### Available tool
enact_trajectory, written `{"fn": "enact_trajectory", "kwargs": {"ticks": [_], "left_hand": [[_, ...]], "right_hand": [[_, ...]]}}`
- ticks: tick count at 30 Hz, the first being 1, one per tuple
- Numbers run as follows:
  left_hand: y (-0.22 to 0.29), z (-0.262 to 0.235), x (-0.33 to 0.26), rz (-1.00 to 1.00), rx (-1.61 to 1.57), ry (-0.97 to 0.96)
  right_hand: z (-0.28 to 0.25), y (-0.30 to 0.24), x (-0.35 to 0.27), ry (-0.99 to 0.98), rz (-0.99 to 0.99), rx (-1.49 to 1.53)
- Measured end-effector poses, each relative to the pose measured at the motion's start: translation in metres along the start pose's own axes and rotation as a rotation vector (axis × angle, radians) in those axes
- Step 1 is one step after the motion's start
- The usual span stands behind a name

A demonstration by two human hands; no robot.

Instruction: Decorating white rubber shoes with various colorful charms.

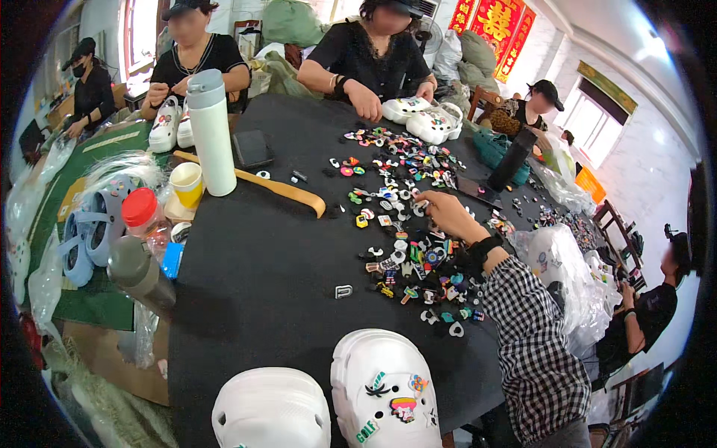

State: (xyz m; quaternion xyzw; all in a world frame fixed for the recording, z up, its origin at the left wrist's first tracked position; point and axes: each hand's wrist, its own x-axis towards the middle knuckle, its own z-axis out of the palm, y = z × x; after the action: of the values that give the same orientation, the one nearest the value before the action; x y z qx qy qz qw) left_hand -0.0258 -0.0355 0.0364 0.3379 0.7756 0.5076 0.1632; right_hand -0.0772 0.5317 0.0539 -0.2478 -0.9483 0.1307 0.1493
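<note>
My right hand (451, 216), in a black-and-white checked sleeve with a dark wristband, reaches into a wide pile of small coloured shoe charms (429, 257). Its fingers are drawn together among the charms; what they hold, if anything, is hidden. At the near edge stand two white clogs. The right clog (373, 358) carries several charms, among them a palm tree and green lettering, and has bare holes. No charms show on the left clog (270, 403) except a green edge at the bottom. One pale charm (343, 292) lies apart on the black tabletop (246, 299). My left hand is out of view.
A pale green bottle (212, 134), a wooden back scratcher (287, 194), a yellow cup (187, 184), a red-lidded jar (142, 213) and a grey bottle (138, 272) stand or lie left. Across sits a co-worker beside white clogs (433, 123). A plastic bag (560, 261) lies right.
</note>
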Motion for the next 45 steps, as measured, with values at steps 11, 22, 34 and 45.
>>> {"fn": "enact_trajectory", "kwargs": {"ticks": [11, 22, 34, 45], "left_hand": [[-0.002, 0.001, 0.000, -0.009, 0.119, -0.029], [-0.008, 0.008, -0.006, -0.066, 0.001, 0.091], [-0.015, 0.009, 0.001, 0.011, 0.049, 0.196], [-0.002, 0.023, -0.010, 0.078, -0.074, 0.250]], "right_hand": [[-0.005, -0.011, -0.015, 0.080, -0.125, 0.107], [-0.022, -0.033, -0.037, 0.009, -0.006, 0.138], [-0.054, -0.097, -0.139, -0.116, 0.040, 0.589], [-0.035, -0.086, -0.180, -0.008, -0.006, 0.579]]}}
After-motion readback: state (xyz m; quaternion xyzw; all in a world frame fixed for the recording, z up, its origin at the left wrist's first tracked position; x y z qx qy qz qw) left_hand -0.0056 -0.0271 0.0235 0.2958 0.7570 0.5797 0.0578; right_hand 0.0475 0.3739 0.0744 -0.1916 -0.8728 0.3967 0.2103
